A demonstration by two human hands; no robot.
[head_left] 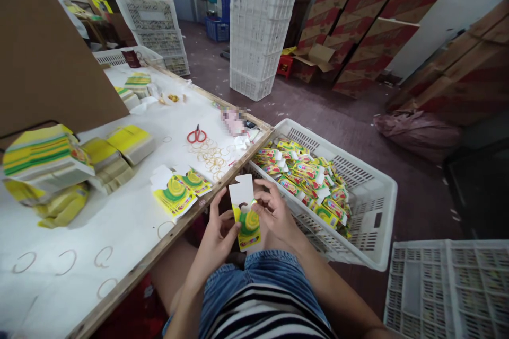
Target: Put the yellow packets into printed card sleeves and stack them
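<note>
Both my hands hold one small yellow-and-green printed card pack (245, 213) with a white hanger tab, above my lap. My left hand (218, 235) grips its left edge with thumb and fingers. My right hand (274, 211) pinches its right side near the top. Just left of my hands, loose flat cards (177, 190) of the same print lie on the white table (131, 222). To my right a white plastic crate (369, 206) holds several finished packs (308, 177).
Stacks of yellow-green cards (43, 161) sit at the table's left. Red scissors (196, 135) and scattered rubber bands (210, 156) lie mid-table. Tall white crates (258, 26) and cardboard boxes (369, 16) stand across the floor. Another white crate (449, 286) sits at lower right.
</note>
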